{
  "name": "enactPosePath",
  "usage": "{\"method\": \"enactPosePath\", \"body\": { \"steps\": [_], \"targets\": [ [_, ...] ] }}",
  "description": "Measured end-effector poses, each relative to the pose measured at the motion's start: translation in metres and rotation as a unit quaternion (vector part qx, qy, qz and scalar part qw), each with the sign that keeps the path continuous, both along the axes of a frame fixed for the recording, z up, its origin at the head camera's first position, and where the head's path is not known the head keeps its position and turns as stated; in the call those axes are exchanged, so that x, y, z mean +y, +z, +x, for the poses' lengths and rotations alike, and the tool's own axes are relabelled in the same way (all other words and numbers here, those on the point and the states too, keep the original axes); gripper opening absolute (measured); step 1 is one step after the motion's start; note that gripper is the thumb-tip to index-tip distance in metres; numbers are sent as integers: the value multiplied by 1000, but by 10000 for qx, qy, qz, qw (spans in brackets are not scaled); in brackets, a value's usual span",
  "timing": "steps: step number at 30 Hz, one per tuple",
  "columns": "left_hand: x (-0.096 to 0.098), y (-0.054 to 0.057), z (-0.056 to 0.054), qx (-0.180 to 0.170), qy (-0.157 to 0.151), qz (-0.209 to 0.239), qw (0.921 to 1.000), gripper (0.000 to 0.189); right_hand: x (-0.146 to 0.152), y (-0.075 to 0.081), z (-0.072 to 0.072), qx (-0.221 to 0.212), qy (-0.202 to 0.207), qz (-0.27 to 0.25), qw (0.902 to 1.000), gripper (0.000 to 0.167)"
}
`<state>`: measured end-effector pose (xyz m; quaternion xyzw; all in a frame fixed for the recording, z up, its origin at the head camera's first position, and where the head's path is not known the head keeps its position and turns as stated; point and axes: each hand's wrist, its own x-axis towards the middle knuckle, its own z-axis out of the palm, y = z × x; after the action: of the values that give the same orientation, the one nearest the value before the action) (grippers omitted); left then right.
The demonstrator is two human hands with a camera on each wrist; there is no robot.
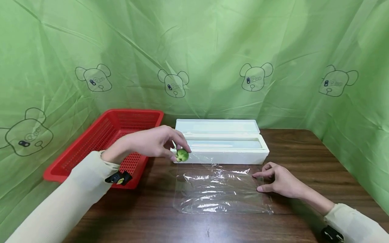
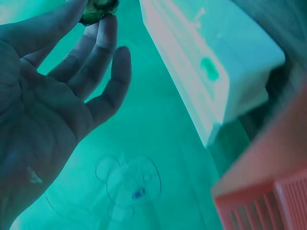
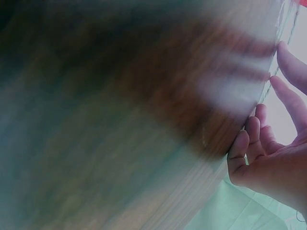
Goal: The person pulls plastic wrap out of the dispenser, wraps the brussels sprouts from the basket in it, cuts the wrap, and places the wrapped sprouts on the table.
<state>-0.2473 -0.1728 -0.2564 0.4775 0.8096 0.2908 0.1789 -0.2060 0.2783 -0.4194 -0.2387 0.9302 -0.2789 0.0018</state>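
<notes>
Pale sleeves are closest; the left hand pinches a small green sprout near the white box; the right hand, thumb and fingers apart, touches the clear wrap

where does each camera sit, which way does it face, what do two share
Head: worn on the head, facing forward and down at the tabletop, plastic film, white box and red basket; left hand, right hand and sleeves show.
Left wrist: on that wrist, looking over the left hand toward the green vegetable it pinches; only that hand shows.
Right wrist: on that wrist, looking along the right hand at the blurred tabletop; only that hand shows.
Shared: head and left wrist both show vegetable, box, basket and green cloth.
</notes>
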Motion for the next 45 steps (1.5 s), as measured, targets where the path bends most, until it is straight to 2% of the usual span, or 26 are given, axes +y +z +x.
{"method": "enactPosePath", "body": {
  "steps": [5,10,13,19,23,28,37,40,45],
  "targets": [
    [16,-11,9,253,-224,-77,9994,45,-1,0,-2,-89,-31,5,10000,47],
    [32,-23,14,336,-375,-125,9987,45,-1,0,-2,-210,-15,-21,9998,47],
    [44,-32,17,147,-452,-114,9988,46,0,0,-2,-214,-9,-22,9998,47],
    [65,-59,18,-352,-460,-260,9980,50,2,1,-3,-145,101,-65,9998,46],
    [77,-76,17,-137,-605,-414,9972,48,3,0,-3,-86,185,-118,9997,45],
    [91,-91,16,148,-809,-581,9949,49,4,0,-2,-58,230,-161,9996,43],
    [110,-111,14,273,-982,-768,9918,49,5,1,-2,-64,219,-127,9997,42],
    [114,-115,13,347,-1033,-832,9906,50,4,2,-2,-83,232,-102,9996,43],
    [117,-118,13,239,-1066,-815,9907,49,4,3,-2,-153,235,-99,9996,44]
  ]
}}
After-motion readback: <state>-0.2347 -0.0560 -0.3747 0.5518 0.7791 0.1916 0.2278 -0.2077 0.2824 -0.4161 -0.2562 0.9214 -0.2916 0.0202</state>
